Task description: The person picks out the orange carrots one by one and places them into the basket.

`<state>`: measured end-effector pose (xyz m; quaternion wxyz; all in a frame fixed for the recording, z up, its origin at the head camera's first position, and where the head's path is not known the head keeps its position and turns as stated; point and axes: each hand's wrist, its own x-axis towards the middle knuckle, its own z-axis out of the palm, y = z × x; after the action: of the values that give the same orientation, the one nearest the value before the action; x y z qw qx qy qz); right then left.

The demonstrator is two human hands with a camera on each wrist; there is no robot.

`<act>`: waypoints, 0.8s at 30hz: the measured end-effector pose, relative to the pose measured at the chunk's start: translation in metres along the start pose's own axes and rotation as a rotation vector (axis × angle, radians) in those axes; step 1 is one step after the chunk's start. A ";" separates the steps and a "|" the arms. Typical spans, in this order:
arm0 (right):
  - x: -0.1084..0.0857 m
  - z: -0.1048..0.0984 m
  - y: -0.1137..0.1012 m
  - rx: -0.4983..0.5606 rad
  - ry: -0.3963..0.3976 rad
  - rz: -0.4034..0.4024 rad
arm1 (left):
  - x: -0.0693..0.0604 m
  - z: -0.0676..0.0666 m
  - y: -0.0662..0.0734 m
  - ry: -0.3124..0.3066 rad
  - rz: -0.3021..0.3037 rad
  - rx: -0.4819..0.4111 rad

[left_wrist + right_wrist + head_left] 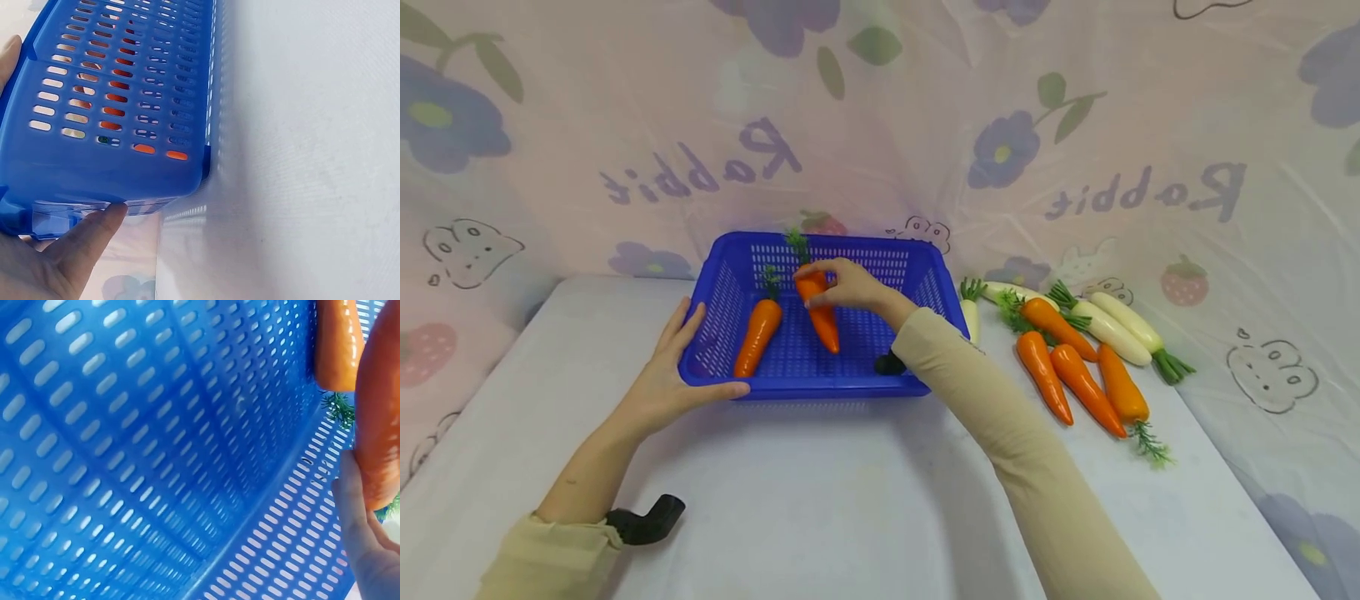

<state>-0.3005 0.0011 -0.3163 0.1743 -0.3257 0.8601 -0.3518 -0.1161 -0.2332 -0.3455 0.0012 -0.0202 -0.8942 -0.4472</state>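
Observation:
A blue plastic basket (pixel 835 385) with slotted walls stands on the white table. My left hand (pixel 664 375) grips its front left corner, thumb along the front rim and fingers at the left side; in the left wrist view a finger (pixel 94 240) lies against the outer wall. Inside the basket, my right hand (pixel 853 287) holds a carrot (pixel 822 312) near its leafy top, tip pointing down and towards me. Left of it lies another carrot (pixel 758 337) in the basket. The right wrist view shows the held carrot (pixel 381 419) at the edge, partly cut off.
To the basket's right lie several loose carrots (pixel 1078 387) and several white radishes (pixel 1112 332), one radish (pixel 970 317) close against the basket wall. A black curved wrist mount (pixel 647 521) sticks out at the left sleeve. A printed cloth (pixel 880 150) hangs behind the table.

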 end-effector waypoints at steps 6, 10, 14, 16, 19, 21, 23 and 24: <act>0.001 0.001 0.000 -0.036 -0.084 0.045 | 0.001 -0.001 0.002 0.003 -0.002 0.008; 0.003 0.003 0.000 -0.045 -0.126 0.052 | 0.000 -0.001 0.003 0.003 -0.002 0.010; 0.005 0.006 0.000 -0.054 -0.168 0.040 | -0.001 -0.001 0.003 0.007 0.001 0.008; 0.005 0.007 -0.001 -0.070 -0.193 0.043 | -0.001 0.000 0.003 0.009 -0.001 0.010; 0.005 0.009 -0.001 -0.076 -0.238 0.059 | 0.000 0.000 0.002 0.008 -0.003 0.013; 0.006 0.011 0.000 -0.078 -0.262 0.065 | 0.000 0.001 0.001 0.008 -0.005 0.015; 0.006 0.012 0.000 -0.072 -0.276 0.076 | 0.000 0.000 0.001 0.010 -0.003 0.017; 0.007 0.013 0.000 -0.072 -0.280 0.081 | 0.000 0.000 0.001 0.012 -0.003 0.018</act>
<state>-0.2987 -0.0102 -0.3255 0.2946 -0.3426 0.8520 -0.2645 -0.1164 -0.2322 -0.3447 0.0060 -0.0165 -0.8981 -0.4394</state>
